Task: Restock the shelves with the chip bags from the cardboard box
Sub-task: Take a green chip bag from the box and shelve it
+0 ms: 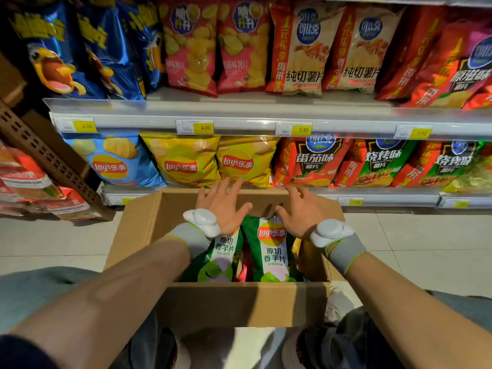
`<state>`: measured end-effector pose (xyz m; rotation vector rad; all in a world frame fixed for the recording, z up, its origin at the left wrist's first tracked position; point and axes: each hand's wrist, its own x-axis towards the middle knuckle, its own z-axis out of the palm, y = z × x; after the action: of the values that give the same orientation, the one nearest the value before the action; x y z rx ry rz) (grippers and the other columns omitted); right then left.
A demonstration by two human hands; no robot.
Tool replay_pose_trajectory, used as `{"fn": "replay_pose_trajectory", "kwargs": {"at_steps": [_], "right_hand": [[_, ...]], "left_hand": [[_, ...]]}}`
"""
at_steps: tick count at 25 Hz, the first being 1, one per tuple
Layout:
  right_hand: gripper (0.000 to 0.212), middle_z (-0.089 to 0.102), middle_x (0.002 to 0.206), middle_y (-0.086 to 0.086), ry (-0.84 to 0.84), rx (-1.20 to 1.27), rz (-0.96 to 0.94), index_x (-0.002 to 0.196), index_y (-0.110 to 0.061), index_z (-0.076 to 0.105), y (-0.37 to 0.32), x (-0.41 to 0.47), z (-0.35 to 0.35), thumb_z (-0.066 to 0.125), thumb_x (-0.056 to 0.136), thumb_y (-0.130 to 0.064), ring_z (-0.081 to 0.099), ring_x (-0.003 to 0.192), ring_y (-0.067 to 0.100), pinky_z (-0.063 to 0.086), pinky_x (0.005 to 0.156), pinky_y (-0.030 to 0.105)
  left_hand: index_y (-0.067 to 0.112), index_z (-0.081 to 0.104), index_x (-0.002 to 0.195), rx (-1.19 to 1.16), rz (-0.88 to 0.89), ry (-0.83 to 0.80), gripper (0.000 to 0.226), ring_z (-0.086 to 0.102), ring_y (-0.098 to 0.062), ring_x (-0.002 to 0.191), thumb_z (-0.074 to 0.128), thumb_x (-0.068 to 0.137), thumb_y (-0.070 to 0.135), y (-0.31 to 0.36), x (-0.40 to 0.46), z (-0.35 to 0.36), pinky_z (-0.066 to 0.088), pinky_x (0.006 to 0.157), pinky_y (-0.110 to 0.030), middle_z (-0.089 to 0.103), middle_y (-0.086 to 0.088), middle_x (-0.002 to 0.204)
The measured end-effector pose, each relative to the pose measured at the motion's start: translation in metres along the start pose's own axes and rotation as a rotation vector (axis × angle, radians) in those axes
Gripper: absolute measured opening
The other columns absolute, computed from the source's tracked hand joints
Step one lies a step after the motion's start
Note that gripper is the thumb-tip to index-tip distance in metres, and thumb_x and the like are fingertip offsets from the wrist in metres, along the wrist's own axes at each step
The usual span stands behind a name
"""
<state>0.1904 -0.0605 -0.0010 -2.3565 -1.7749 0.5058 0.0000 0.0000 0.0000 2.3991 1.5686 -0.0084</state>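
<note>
While both hands, left hand (222, 209) and right hand (299, 213), hovered spread and empty over the cardboard box (239, 302), grasping a green chip bag (271, 251) seemingly came next.

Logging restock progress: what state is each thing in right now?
cardboard box: open, flaps up, on the floor
green Lay's bags: upright inside the box
left hand: fingers spread, empty, over the box
right hand: fingers spread, empty, over the box
lower shelf: stocked along its front
</note>
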Motion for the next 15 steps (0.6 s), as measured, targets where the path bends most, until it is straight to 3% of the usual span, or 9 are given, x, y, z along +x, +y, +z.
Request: {"fn": "replay_pose_trajectory", "kwargs": {"at_steps": [3,5,9,12,15], "right_hand": [[0.075,0.038,0.147,0.019,-0.066,-0.013,0.037,0.148,-0.015,0.027,0.009,0.003,0.008,0.056,0.088,-0.050,0.042,0.132,0.041,0.043,0.105,0.051],[0.095,0.037,0.147,0.019,-0.146,0.035,0.072,0.151,-0.013,0.021,0.018,0.003,0.014,0.065,0.079,-0.056,0.044,0.131,0.039,0.043,0.107,0.048],[0.130,0.048,0.143,0.018,-0.262,0.246,0.202,0.155,-0.013,-0.003,0.030,0.005,0.027,0.084,0.064,-0.049,0.052,0.126,0.037,0.045,0.104,0.043],[0.135,0.045,0.148,0.016,-0.320,0.452,0.325,0.154,-0.011,-0.009,0.036,0.007,0.035,0.090,0.062,-0.023,0.047,0.132,0.037,0.041,0.107,0.039],[0.123,0.050,0.139,0.012,-0.376,0.494,0.359,0.150,-0.009,0.001,0.040,0.007,0.041,0.088,0.064,-0.013,0.049,0.129,0.035,0.042,0.103,0.037]], "left_hand": [[0.022,0.015,0.154,0.014,-0.011,-0.096,0.074,0.028,-0.031,0.144,0.044,0.093,0.054,0.005,0.005,0.013,0.033,0.110,-0.050,0.028,-0.008,0.157],[0.014,0.022,0.150,-0.022,-0.054,-0.201,0.075,0.038,-0.034,0.137,0.052,0.091,0.050,0.005,0.008,0.025,0.041,0.102,-0.049,0.037,-0.012,0.149],[0.005,0.035,0.135,-0.048,-0.186,-0.363,0.069,0.057,-0.037,0.117,0.062,0.088,0.047,0.013,0.014,0.041,0.046,0.084,-0.041,0.056,-0.017,0.128],[0.003,0.038,0.131,-0.062,-0.210,-0.395,0.066,0.059,-0.036,0.113,0.064,0.087,0.045,0.016,0.019,0.050,0.045,0.078,-0.040,0.060,-0.017,0.122],[0.003,0.038,0.126,-0.065,-0.178,-0.348,0.064,0.061,-0.037,0.108,0.065,0.087,0.045,0.011,0.023,0.060,0.040,0.071,-0.038,0.062,-0.019,0.117]]}}
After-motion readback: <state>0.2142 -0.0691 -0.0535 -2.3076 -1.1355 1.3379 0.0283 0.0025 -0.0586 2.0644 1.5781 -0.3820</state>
